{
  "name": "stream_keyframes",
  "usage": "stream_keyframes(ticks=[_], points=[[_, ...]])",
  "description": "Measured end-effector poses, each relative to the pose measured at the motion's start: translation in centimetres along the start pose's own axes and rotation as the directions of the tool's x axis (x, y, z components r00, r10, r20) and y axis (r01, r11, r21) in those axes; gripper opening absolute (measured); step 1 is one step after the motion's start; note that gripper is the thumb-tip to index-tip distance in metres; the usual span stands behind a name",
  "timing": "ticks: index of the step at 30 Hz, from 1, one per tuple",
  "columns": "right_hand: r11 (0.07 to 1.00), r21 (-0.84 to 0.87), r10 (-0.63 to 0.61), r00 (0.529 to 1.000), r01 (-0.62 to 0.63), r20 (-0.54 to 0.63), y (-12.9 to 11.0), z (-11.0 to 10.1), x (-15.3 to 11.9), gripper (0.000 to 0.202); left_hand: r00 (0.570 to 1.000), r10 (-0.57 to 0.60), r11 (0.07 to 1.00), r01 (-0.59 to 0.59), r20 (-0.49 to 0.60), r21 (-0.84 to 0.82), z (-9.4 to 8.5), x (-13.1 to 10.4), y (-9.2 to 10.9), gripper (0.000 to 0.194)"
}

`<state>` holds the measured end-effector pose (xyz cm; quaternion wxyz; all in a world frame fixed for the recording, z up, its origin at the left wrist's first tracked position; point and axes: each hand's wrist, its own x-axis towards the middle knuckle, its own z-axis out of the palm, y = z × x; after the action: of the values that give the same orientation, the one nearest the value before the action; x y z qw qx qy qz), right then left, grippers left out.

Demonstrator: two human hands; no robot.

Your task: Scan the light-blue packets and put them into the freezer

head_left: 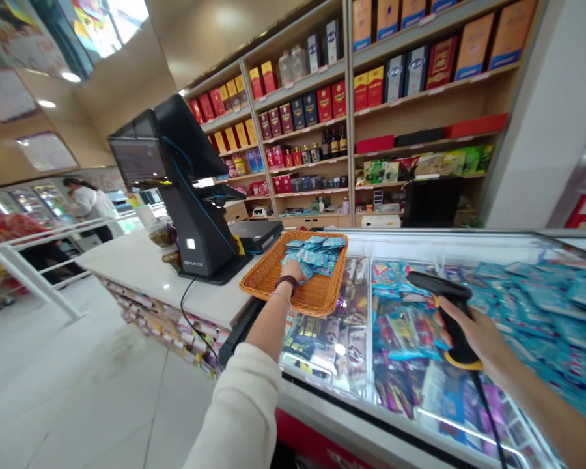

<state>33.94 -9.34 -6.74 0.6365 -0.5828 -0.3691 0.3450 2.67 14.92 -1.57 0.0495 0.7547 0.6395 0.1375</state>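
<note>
My left hand (293, 270) reaches into an orange wicker basket (258, 277), at the near side of a pile of small blue packets (315, 256). Its fingers are partly hidden among the packets, so their grip is not clear. My right hand (461, 326) is wrapped round the handle of a black and yellow barcode scanner (456, 306), held over the glass top of a freezer. The scanner's head points left, and its cable hangs down. Many blue packets (532, 319) lie in a wide heap on the right side of the freezer.
Left of the basket, a black checkout terminal (190, 215) and a flat dark device (256, 233) stand on a white counter (122, 264). Stocked shelves (303, 133) line the back. A person (90, 202) stands far left beyond white railings (34, 260).
</note>
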Motion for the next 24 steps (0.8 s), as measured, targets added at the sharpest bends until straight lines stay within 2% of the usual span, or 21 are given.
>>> stream_keyframes(ticks=[4,6,8,10,12,14,15,17,20,22,24], points=[[0.993,0.118,0.014,0.997,-0.023,0.074,-0.4,0.1,-0.1,0.055,0.998,-0.060,0.998,0.060,-0.007,0.017,-2.4,-0.6,-0.4,0.031],[0.991,0.134,-0.014,0.996,0.002,0.089,-0.6,0.3,-0.2,0.057,0.994,-0.073,0.997,0.072,-0.085,-0.019,-3.5,-1.3,-0.4,0.029],[0.990,0.139,-0.029,0.993,0.013,0.118,-0.7,0.4,-0.2,0.056,0.970,-0.097,0.981,0.056,-0.222,-0.184,-4.0,-2.1,0.2,0.031],[0.989,0.149,-0.040,0.990,0.019,0.137,-0.7,0.4,-0.3,0.054,0.936,-0.133,0.879,-0.040,-0.325,-0.475,-3.6,-3.3,1.7,0.032],[0.987,0.161,-0.041,0.988,0.017,0.146,-0.7,0.3,-0.4,0.054,0.937,-0.132,0.641,-0.168,-0.324,-0.748,-2.0,-4.5,4.1,0.030],[0.986,0.169,-0.034,0.991,0.012,0.130,-0.7,0.2,-0.5,0.055,0.958,-0.079,0.357,-0.231,-0.276,-0.905,0.6,-5.8,7.3,0.028],[0.986,0.169,-0.028,0.992,0.007,0.120,-0.7,0.1,-0.6,0.055,0.970,-0.046,0.238,-0.221,-0.239,-0.946,2.2,-6.4,8.9,0.029],[0.987,0.163,-0.016,0.995,-0.001,0.100,-0.6,-0.1,-0.5,0.057,0.992,0.027,0.078,-0.126,-0.124,-0.989,5.4,-7.3,12.0,0.036],[0.992,0.122,-0.017,0.995,0.005,0.099,-0.4,-0.4,-0.4,0.060,0.996,0.092,-0.009,0.020,0.019,-1.000,9.7,-8.2,15.1,0.039],[0.997,0.073,-0.025,0.993,0.017,0.114,-0.2,-0.6,-0.2,0.061,0.994,0.093,-0.022,0.055,0.053,-0.998,11.5,-8.4,15.8,0.038],[0.999,0.032,-0.034,0.991,0.030,0.131,0.0,-0.6,-0.2,0.060,0.995,0.077,-0.027,0.062,0.060,-0.998,12.4,-8.4,15.7,0.036]])
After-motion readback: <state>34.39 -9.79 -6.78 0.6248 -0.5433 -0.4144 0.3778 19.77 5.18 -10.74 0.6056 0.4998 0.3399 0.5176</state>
